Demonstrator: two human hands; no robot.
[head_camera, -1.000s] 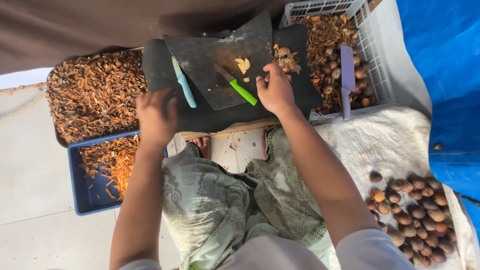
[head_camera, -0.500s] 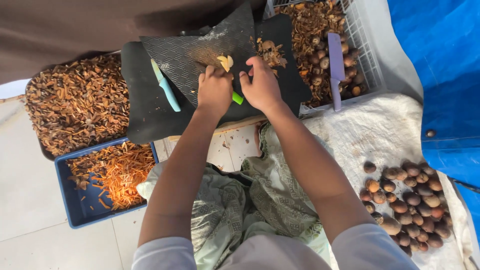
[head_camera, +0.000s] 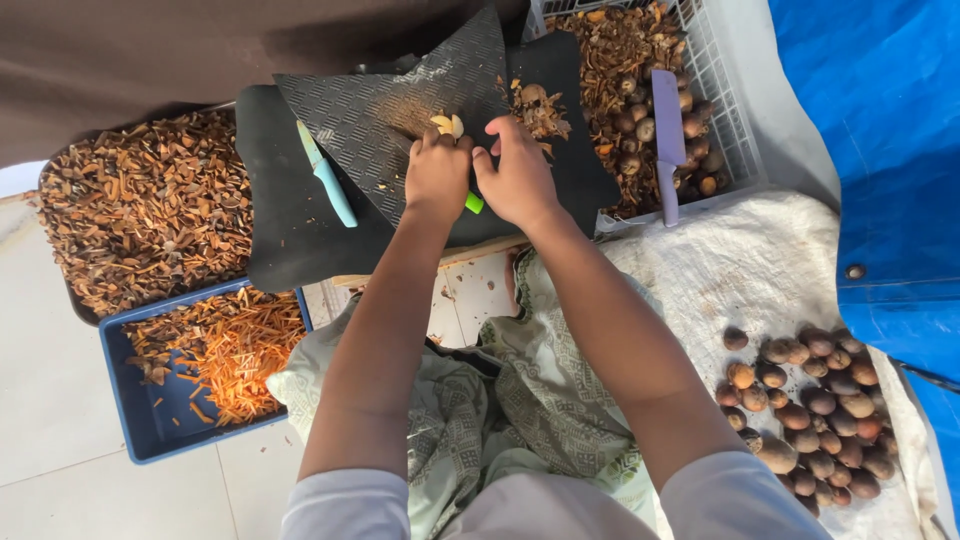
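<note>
From my remote seat I see both hands meeting on the ribbed black mat (head_camera: 360, 120) at about twelve o'clock. The left hand (head_camera: 437, 172) has its fingers curled down onto a pale yellow cut nut piece (head_camera: 447, 125), pinning it to the mat. The right hand (head_camera: 520, 178) sits just beside it at three o'clock, closed around a knife whose green handle (head_camera: 473, 202) pokes out between the two wrists; the blade itself is hidden under the hands.

Judging progress from how things lie: a good deal looks done. A dark tray of brown husk scraps (head_camera: 150, 210) is heaped at nine o'clock, and the blue tray (head_camera: 130, 420) at eight o'clock holds a layer of orange slivers, though part of its floor is bare. Plenty seems left too: a pile of whole brown nuts (head_camera: 815, 400) waits on the white sack (head_camera: 720, 270) at four o'clock, and more nuts with husk debris fill the white crate (head_camera: 725, 110) at one o'clock, where a purple knife (head_camera: 666, 140) rests. A spare teal-handled knife (head_camera: 328, 175) lies on the mat at ten o'clock, well apart from both hands.
</note>
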